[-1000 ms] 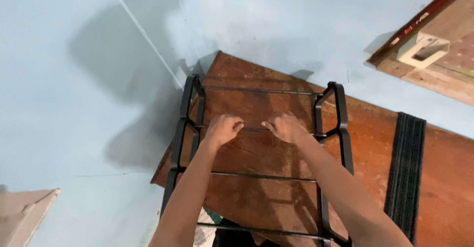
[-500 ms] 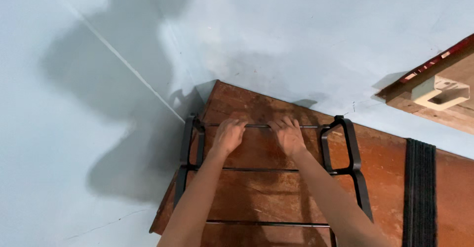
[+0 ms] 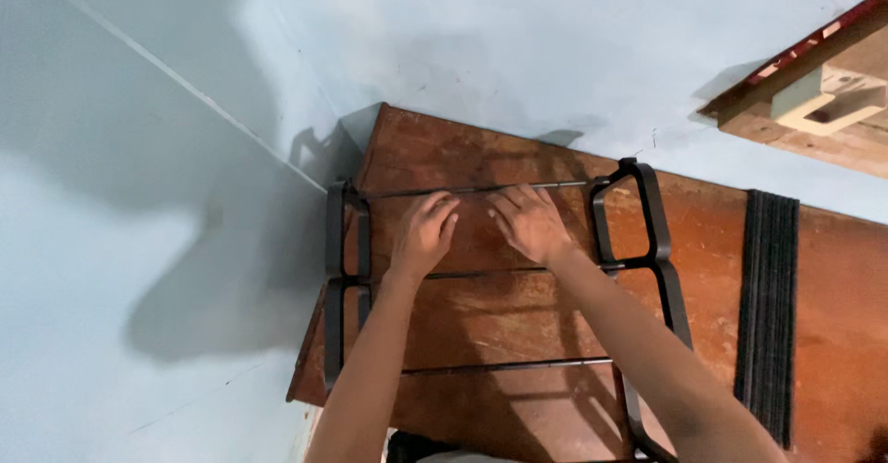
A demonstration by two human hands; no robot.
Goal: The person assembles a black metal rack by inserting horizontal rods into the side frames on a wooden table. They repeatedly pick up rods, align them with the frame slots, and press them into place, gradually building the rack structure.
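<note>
A black metal rack frame [image 3: 647,222] with thin cross rods stands over a reddish-brown floor [image 3: 518,324] in a room corner. My left hand [image 3: 424,232] and my right hand [image 3: 529,224] rest side by side on the topmost thin rod [image 3: 472,189], fingers curled over it. Two lower rods [image 3: 504,367] run between the black looped side pieces [image 3: 335,269].
Pale blue walls [image 3: 462,47] meet in a corner behind the rack. A black ribbed mat strip [image 3: 766,315] lies on the floor at the right. A wooden door edge with a cream latch bracket [image 3: 823,98] shows at the upper right.
The view has shifted and drawn nearer. Both hands have stayed on the top rod, now slightly further apart from the frame's sides in the picture.
</note>
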